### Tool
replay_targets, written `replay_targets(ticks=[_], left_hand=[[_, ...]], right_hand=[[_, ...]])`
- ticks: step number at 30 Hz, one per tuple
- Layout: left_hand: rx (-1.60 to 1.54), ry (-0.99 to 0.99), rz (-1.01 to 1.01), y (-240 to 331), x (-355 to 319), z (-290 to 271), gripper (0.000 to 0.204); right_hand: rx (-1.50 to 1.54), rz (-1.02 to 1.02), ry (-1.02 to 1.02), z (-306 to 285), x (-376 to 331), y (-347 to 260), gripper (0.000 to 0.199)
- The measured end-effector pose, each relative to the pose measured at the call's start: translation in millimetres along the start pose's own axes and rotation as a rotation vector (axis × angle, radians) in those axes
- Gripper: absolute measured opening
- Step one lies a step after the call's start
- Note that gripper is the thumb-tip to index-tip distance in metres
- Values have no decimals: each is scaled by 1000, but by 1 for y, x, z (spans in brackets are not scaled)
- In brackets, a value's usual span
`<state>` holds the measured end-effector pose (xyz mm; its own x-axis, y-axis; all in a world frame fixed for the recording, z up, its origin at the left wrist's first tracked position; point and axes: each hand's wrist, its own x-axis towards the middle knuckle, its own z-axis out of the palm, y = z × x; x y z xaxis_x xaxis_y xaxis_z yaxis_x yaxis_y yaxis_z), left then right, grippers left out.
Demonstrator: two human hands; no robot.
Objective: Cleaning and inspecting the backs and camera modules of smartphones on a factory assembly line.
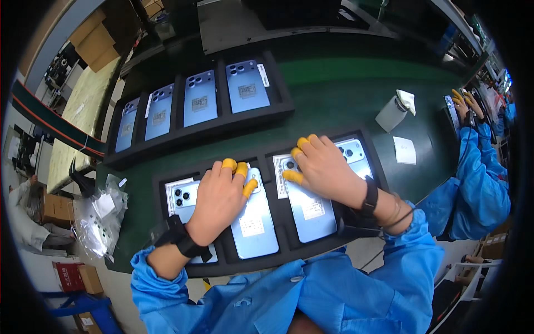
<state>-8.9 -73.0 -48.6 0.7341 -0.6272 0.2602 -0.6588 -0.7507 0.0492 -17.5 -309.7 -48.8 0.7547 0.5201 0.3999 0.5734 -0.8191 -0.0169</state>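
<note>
Hands flat on phones in the near tray [167,183]
Left hand [218,201] and right hand [324,168] rest spread, gripping nothing, on blue phones [253,220].

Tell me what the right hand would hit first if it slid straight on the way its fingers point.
The right hand points up-left; it would probably cross the near tray's far rim, then bare green mat, before the far tray.

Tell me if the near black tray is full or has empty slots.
Full, as far as shows: the near tray holds four blue phones side by side, camera side up, the left hand and right hand resting on them.
</note>
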Motion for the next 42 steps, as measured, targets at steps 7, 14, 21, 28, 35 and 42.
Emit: replay_targets(ticks=[7, 14, 21, 28, 35, 42], left_hand=[[-771, -221, -196, -35, 16, -24, 30], [-994, -103, -361, -49, 20, -3, 37], [-887, 169, -274, -67, 14, 13, 34], [-442, -59, -407, -78, -48, -52, 21], [-240, -41, -476, -82, -74, -9, 26], [-337, 1, -393, -105, -82, -4, 22]], right_hand=[[662, 282, -358, -20, 11, 35, 51], [744, 376, -241, -15, 12, 45, 49], [536, 228, 12, 0, 7, 51, 46], [298, 301, -215, -48, -36, 67, 35], [179, 250, 2, -22, -72, 86, 31], [300, 275, -8, -20, -75, 90, 33]])
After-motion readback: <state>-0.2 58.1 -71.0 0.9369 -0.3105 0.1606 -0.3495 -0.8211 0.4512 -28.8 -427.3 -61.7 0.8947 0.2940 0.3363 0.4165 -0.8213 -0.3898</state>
